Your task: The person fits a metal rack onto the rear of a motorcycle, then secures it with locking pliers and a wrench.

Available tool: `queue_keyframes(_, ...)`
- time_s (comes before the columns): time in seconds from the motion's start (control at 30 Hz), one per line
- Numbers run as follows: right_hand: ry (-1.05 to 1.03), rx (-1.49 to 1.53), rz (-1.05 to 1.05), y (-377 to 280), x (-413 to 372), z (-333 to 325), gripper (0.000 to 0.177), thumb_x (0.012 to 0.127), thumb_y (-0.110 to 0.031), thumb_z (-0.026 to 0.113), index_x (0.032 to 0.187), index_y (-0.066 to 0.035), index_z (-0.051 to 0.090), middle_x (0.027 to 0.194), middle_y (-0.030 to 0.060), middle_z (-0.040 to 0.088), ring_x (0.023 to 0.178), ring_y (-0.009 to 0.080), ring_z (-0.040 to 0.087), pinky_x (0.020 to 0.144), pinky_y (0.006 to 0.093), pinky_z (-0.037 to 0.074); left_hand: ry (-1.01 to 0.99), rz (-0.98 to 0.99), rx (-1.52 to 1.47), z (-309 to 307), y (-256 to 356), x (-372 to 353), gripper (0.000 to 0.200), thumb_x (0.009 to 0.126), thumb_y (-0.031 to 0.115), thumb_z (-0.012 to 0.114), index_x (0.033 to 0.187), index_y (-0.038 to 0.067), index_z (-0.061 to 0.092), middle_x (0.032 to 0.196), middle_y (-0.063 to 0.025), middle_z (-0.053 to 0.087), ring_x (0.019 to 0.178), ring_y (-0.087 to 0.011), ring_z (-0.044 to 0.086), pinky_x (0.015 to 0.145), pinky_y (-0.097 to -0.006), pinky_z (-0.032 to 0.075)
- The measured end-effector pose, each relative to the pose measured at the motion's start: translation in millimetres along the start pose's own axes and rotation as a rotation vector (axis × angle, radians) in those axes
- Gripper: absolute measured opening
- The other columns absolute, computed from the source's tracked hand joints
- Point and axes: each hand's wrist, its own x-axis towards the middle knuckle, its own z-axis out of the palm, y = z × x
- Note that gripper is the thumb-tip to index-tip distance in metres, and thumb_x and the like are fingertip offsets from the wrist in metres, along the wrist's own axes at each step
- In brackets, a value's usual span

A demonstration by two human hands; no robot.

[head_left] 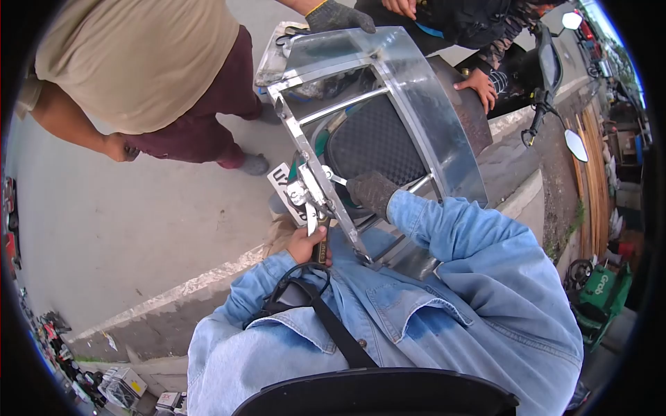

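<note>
Steel box [416, 104], shiny and open-framed, fills the middle of the view, tilted over the dark textured seat [374, 142] of a motorbike; a person in a beige shirt [139, 55] stands off its far left corner, and a co-worker's gloved hand [338, 15] rests on the box's top edge; another bare hand [479, 87] presses against its far right side. The wearer's arms, in blue denim sleeves, reach forward to the box's near left corner post; the right hand [371, 193], in a dark glove, is bent at the wrist inside the frame, fingers curled tight on a small silver spanner [337, 179] that points at the post; the left hand [309, 244], bare, comes up from below outside the frame, fist clamped round the dark handle of a plier-like tool [313, 208] whose head sits against a fitting on the post. A white licence plate [279, 182] shows just beside that tool, partly hidden.
</note>
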Motion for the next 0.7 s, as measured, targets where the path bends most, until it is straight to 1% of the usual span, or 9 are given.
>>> queue_keyframes(0.07, 0.043, 0.026, 0.036, -12, -5, -9, 0.006, 0.077, -0.009, 0.053, 0.078, -0.006, 0.059, 0.07, 0.0142, 0.06, 0.071, 0.0333, 0.062, 0.065, 0.0422, 0.047, -0.022, -0.017, -0.024, -3, -1, 2, 0.036, 0.09, 0.038, 0.054, 0.092, 0.002, 0.05, 0.065, -0.0156, 0.058, 0.053, -0.0287, 0.062, 0.05, -0.0403, 0.054)
queue_keyframes(0.13, -0.131, 0.523, 0.547, -25, -5, -27, 0.023, 0.085, -0.019, 0.048, 0.092, -0.003, 0.064, 0.089, 0.0213, 0.063, 0.09, 0.0334, 0.062, 0.083, 0.0436, 0.046, -0.026, -0.02, -0.028, -3, 3, -1, 0.037, 0.09, 0.038, 0.054, 0.093, 0.002, 0.05, 0.067, -0.0157, 0.059, 0.054, -0.0285, 0.063, 0.051, -0.0405, 0.055)
queue_keyframes(0.17, -0.126, 0.519, 0.544, -15, -6, -21, 0.023, 0.085, -0.019, 0.048, 0.092, -0.003, 0.064, 0.089, 0.0213, 0.063, 0.09, 0.0334, 0.062, 0.083, 0.0436, 0.046, -0.025, -0.043, -0.035, -3, 2, -3, 0.037, 0.09, 0.039, 0.054, 0.095, 0.002, 0.051, 0.068, -0.0158, 0.059, 0.055, -0.0284, 0.063, 0.052, -0.0407, 0.055)
queue_keyframes(0.23, 0.106, -0.062, -0.052, 17, -9, 1, 0.029, 0.088, -0.026, 0.045, 0.098, -0.005, 0.062, 0.098, 0.0211, 0.062, 0.097, 0.0333, 0.059, 0.089, 0.0436, 0.043, -0.051, -0.038, -0.026, -8, 0, -3, 0.038, 0.09, 0.039, 0.053, 0.098, 0.001, 0.051, 0.071, -0.0155, 0.06, 0.058, -0.0286, 0.064, 0.054, -0.0409, 0.055)
queue_keyframes(0.33, -0.095, 0.102, 0.137, 3, -12, -40, 0.033, 0.088, -0.031, 0.044, 0.103, -0.007, 0.061, 0.1, 0.0181, 0.062, 0.096, 0.0341, 0.059, 0.09, 0.0442, 0.043, -0.072, -0.032, -0.021, -7, 2, -6, 0.039, 0.091, 0.039, 0.051, 0.101, 0.002, 0.053, 0.075, -0.014, 0.061, 0.062, -0.0274, 0.064, 0.057, -0.0405, 0.056)
queue_keyframes(0.43, 0.002, 0.109, 0.338, -14, -16, -50, 0.033, 0.087, -0.033, 0.046, 0.104, -0.008, 0.06, 0.101, 0.0175, 0.062, 0.097, 0.0348, 0.058, 0.089, 0.0443, 0.043, -0.009, -0.013, 0.092, -12, -4, 2, 0.039, 0.092, 0.041, 0.05, 0.101, 0.003, 0.055, 0.074, -0.0105, 0.06, 0.058, -0.0226, 0.06, 0.056, -0.0362, 0.054)
queue_keyframes(0.53, 0.064, 0.007, 0.344, -18, -30, -79, 0.032, 0.087, -0.033, 0.048, 0.103, -0.008, 0.06, 0.1, 0.017, 0.062, 0.098, 0.0354, 0.057, 0.088, 0.0451, 0.043, 0.025, -0.005, 0.256, -18, -7, 6, 0.041, 0.091, 0.045, 0.05, 0.098, 0.005, 0.057, 0.067, -0.0056, 0.055, 0.05, -0.0159, 0.052, 0.048, -0.0299, 0.047)
queue_keyframes(0.6, 0.28, 0.086, 0.255, -16, -56, -101, 0.025, 0.084, -0.024, 0.053, 0.094, -0.003, 0.059, 0.092, 0.0183, 0.062, 0.087, 0.0377, 0.058, 0.078, 0.0447, 0.046, 0.001, 0.0, 0.32, -24, -5, 7, 0.043, 0.09, 0.048, 0.051, 0.096, 0.006, 0.058, 0.062, -0.003, 0.052, 0.046, -0.0128, 0.046, 0.044, -0.0273, 0.043)
queue_keyframes(0.7, 0.55, 0.238, 0.295, -34, -120, -147, 0.028, 0.083, -0.019, 0.058, 0.104, 0.0, 0.058, 0.088, 0.0185, 0.06, 0.081, 0.0291, 0.059, 0.075, 0.0381, 0.046, -0.055, 0.036, 0.421, -27, -3, 8, 0.045, 0.088, 0.051, 0.052, 0.091, 0.006, 0.056, 0.057, 0.0004, 0.044, 0.044, -0.0104, 0.041, 0.039, -0.0266, 0.036)
